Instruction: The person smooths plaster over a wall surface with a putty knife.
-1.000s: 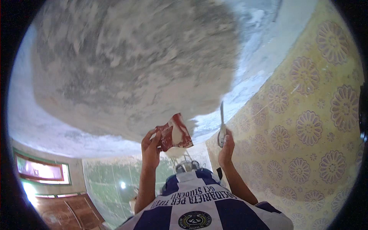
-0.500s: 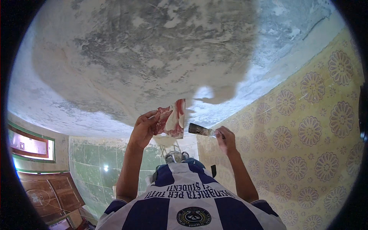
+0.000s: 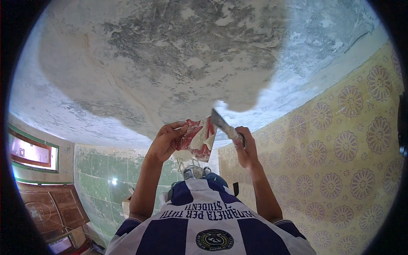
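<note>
My left hand [image 3: 165,143] is closed on the left edge of a red plastic spreader [image 3: 185,139]. Smeared over the spreader's face lies white putty [image 3: 199,138]. My right hand [image 3: 247,149] grips the handle of a putty knife [image 3: 219,120], its metal blade slanting up to the left. That blade meets or overlaps the spreader's upper right edge; whether they touch I cannot tell. White residue coats the lower part of the knife. Beyond both hands spreads a plastered surface [image 3: 170,55] with patchy grey and white areas, and a shadow falls across it.
To the right runs a yellow wall [image 3: 327,157] with a flower pattern. Green tiles [image 3: 98,170] cover a wall at the lower left, beside a brown wooden door [image 3: 53,208] and a small green-framed window [image 3: 34,155]. My feet [image 3: 193,171] show below the spreader.
My right hand has risen slightly and moved left, bringing the putty knife's blade from apart to the spreader's edge, tilted more steeply. My left hand has shifted a little right with the spreader.
</note>
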Tool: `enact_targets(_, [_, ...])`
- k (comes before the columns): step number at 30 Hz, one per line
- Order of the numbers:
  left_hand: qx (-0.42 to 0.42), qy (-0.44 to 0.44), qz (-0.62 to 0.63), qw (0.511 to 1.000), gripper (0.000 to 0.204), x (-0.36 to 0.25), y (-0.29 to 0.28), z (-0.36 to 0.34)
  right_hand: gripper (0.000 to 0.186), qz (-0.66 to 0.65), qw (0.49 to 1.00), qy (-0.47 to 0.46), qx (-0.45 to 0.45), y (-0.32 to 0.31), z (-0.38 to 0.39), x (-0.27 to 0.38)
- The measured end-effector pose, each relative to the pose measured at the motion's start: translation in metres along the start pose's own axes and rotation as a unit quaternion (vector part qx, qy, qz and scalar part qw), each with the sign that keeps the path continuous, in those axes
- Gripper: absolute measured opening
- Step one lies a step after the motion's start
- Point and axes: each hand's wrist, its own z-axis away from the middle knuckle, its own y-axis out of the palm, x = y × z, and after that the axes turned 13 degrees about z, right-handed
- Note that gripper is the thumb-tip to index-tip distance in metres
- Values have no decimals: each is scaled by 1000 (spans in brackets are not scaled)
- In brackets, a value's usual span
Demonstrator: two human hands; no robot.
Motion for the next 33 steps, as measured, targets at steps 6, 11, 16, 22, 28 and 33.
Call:
enact_targets(6, [-53, 67, -7, 996, 29, -11, -17, 10, 22, 19, 998, -62, 12, 17, 18, -34])
enact_targets(11, [-125, 191, -55, 972, 22, -8, -15, 23, 38, -77, 976, 194, 65, -5, 54, -44])
enact_targets(16, [-185, 261, -83, 944, 19, 20, -1, 17, 56, -214, 904, 337, 151, -12, 60, 21])
enact_targets(22, [-150, 307, -102, 934, 19, 53, -6, 0, 54, -289, 863, 389, 146, -1, 66, 18])
enact_targets(28, [-124, 293, -151, 936, 14, 58, -1, -2, 52, -324, 831, 432, 134, -2, 67, 18])
enact_targets(33, [-94, 309, -189, 927, 15, 67, -6, 0, 51, -312, 849, 402, 142, -3, 60, 25])
